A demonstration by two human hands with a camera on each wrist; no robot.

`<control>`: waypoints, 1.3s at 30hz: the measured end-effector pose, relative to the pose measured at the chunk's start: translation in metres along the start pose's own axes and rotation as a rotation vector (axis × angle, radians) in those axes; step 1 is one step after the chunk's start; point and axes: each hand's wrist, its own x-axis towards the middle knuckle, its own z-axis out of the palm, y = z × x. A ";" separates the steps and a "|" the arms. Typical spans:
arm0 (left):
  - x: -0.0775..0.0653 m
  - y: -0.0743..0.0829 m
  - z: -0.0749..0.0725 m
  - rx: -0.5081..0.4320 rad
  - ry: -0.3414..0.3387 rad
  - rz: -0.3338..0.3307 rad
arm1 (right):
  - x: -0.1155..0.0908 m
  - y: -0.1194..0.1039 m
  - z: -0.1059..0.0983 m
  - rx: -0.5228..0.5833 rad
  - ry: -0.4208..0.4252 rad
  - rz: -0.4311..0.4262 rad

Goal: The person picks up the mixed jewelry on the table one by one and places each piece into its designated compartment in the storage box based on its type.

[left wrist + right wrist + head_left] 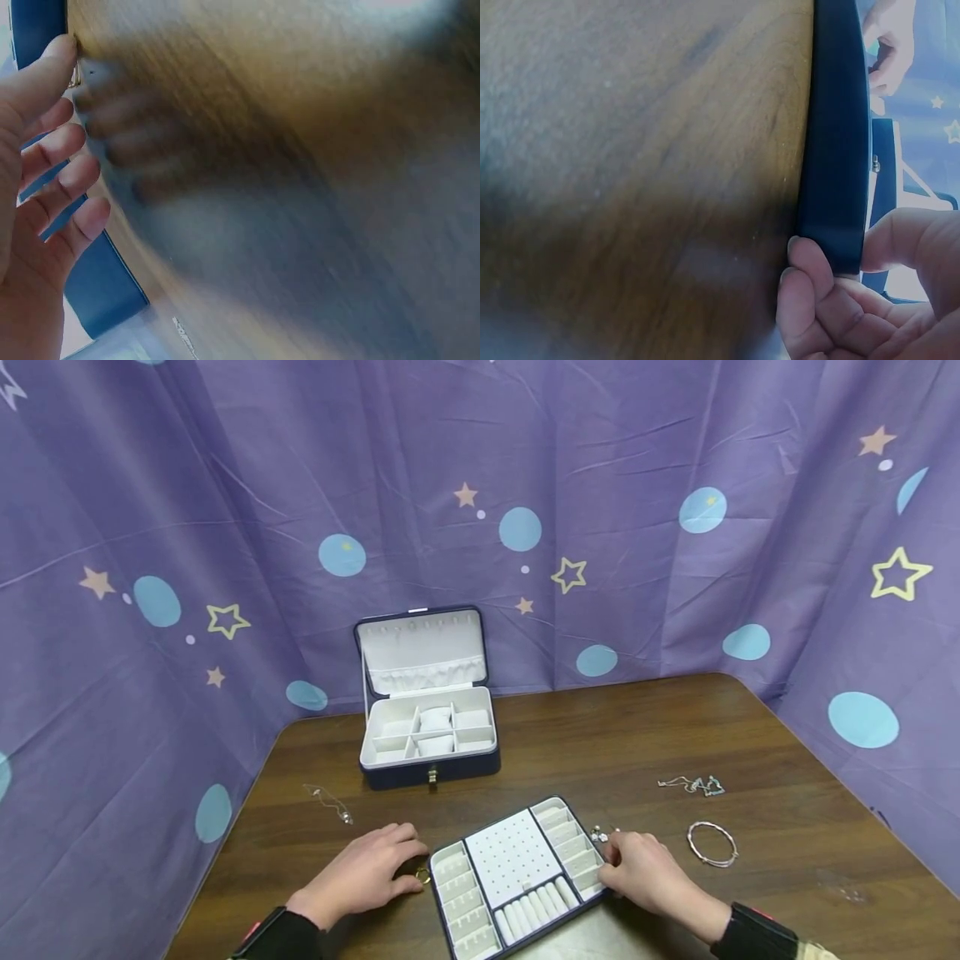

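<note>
A jewelry tray (pixel 513 860) with cream ring rolls, side compartments and a dotted white lid lies tilted at the table's front. My right hand (pixel 648 872) grips its right corner, thumb on top and fingertips curled beneath the dark edge, which shows in the right wrist view (pixel 836 142). By the tray's left side is a small gold ring (pixel 423 876). My left hand (pixel 367 872) rests beside it, the thumb and forefinger apart around the ring; whether they touch it is unclear. In the left wrist view the ring (pixel 75 74) shows at the thumb tip.
Behind the tray stands an open navy jewelry box (pixel 431 768) with cushioned compartments. A fine necklace (pixel 330 803) lies to the left. Small sparkly earrings (pixel 597 834) sit by my right hand; farther right are a chain (pixel 693 785), a bangle (pixel 712 844) and a clear bag (pixel 840 887).
</note>
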 end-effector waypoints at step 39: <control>0.008 -0.007 -0.022 -0.280 -0.067 -0.194 | 0.000 -0.003 0.004 0.224 -0.142 -0.012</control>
